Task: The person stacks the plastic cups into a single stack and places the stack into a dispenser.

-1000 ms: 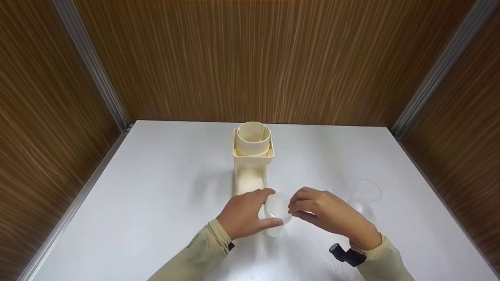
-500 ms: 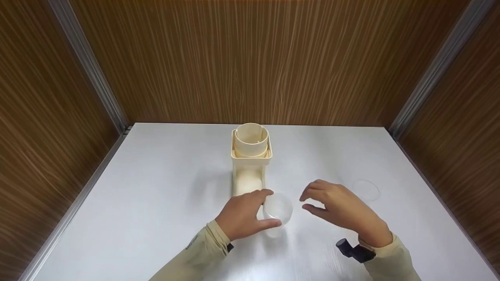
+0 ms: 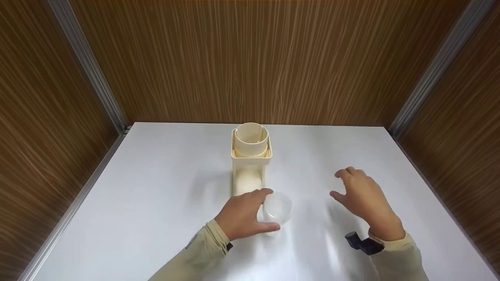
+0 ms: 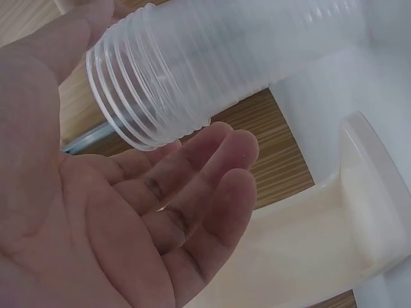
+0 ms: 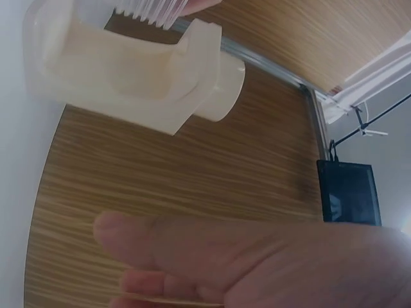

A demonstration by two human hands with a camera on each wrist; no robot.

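Observation:
A stack of clear plastic cups (image 3: pixel 278 208) stands in front of the cream plastic holder (image 3: pixel 249 177), near the table's middle. My left hand (image 3: pixel 244 214) holds the stack near its top rims, thumb on the near side and forefinger on the far side. In the left wrist view the nested rims of the cups (image 4: pixel 148 83) show beside the thumb, while the other fingers (image 4: pixel 212 212) curve loosely below. Well to the right, my right hand (image 3: pixel 365 199) hovers with thumb and fingers spread. Nothing shows between its fingers in the right wrist view.
A round tube (image 3: pixel 252 140) rises from the holder's square top. Brown wood-grain panels (image 3: pixel 250 58) enclose the white table (image 3: pixel 164 195) at the back and sides. A dark screen (image 5: pixel 350 192) appears in the right wrist view.
My right hand has moved away from the cup stack to the right, its fingers spreading. It now covers the spot where a faint clear ring showed earlier. The left hand stays on the stack.

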